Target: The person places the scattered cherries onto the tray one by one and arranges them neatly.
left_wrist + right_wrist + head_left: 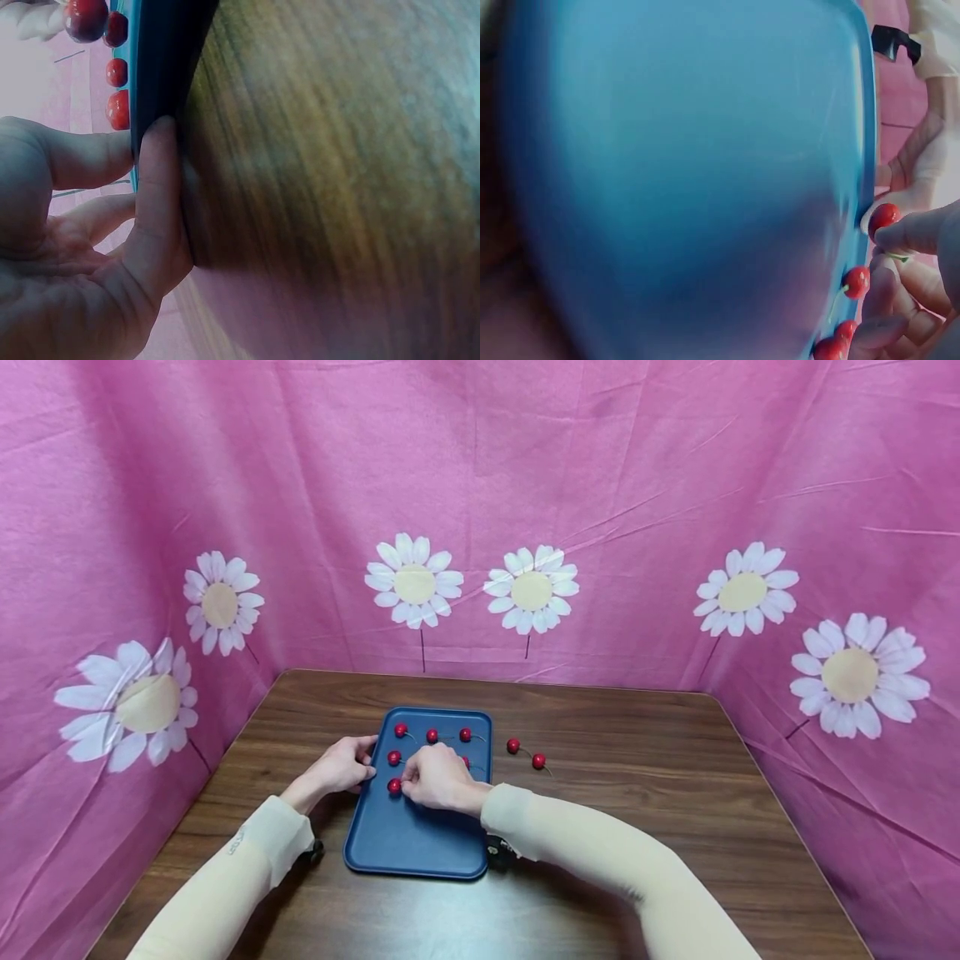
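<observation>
A dark blue tray (420,852) lies on the wooden table with several red cherries on it, each with a thin stem. My left hand (345,764) grips the tray's left edge, the thumb at the rim and a finger along the outer side in the left wrist view. Over the tray, my right hand (437,777) pinches a cherry (885,215) by its stem, at the front of the left column. Behind it sits another cherry (394,758). A back row holds a left cherry (401,729), a middle cherry (432,737) and a right cherry (465,735). My right hand partly hides one cherry (466,762).
To the right of the tray, two loose cherries lie on the table (637,752): one nearer the tray (513,746), one farther right (538,762). A pink curtain (480,460) with white daisies surrounds the table's back and sides.
</observation>
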Motion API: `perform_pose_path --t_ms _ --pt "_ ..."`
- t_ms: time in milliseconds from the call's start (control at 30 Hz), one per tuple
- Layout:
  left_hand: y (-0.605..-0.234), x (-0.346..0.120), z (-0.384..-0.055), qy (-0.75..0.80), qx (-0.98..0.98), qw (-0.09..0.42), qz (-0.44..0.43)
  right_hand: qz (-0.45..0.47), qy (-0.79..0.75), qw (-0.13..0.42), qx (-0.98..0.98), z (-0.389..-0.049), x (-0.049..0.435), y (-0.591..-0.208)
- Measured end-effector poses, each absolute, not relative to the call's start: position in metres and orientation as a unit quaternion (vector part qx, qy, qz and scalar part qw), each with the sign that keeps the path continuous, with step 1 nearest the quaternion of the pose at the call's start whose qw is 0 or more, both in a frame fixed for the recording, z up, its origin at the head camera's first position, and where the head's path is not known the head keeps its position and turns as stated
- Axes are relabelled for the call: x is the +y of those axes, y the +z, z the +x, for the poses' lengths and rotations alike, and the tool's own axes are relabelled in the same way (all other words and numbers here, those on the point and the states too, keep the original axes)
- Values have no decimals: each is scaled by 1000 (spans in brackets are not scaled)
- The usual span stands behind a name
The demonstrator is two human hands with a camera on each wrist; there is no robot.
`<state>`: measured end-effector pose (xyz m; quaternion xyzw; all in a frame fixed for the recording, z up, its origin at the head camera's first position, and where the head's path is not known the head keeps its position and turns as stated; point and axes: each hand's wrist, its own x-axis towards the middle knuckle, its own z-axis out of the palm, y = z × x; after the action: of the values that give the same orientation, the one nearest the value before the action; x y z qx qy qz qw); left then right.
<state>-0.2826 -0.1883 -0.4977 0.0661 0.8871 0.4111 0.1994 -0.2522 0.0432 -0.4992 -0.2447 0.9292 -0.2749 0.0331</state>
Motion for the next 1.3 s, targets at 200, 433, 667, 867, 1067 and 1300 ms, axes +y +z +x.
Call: perform_pose_path --t_ms 200,433,667,867,1067,1300 --pt "-497 -188 -282 412 886 201 63 -231 -260 55 936 -249 35 -505" --pt "-497 -189 -284 414 886 194 75 -241 -247 62 937 -248 33 -505" --pt "-499 -190 -284 414 886 194 71 -245 -245 68 935 -249 31 -505" --pt "-501 -190 -284 417 885 195 69 -244 -244 78 935 -249 31 -503" --pt "-501 -189 -285 416 885 195 72 -252 -238 83 934 -248 37 -502" --pt "-500 -189 -283 411 888 197 65 -259 -238 85 932 -247 50 -498"
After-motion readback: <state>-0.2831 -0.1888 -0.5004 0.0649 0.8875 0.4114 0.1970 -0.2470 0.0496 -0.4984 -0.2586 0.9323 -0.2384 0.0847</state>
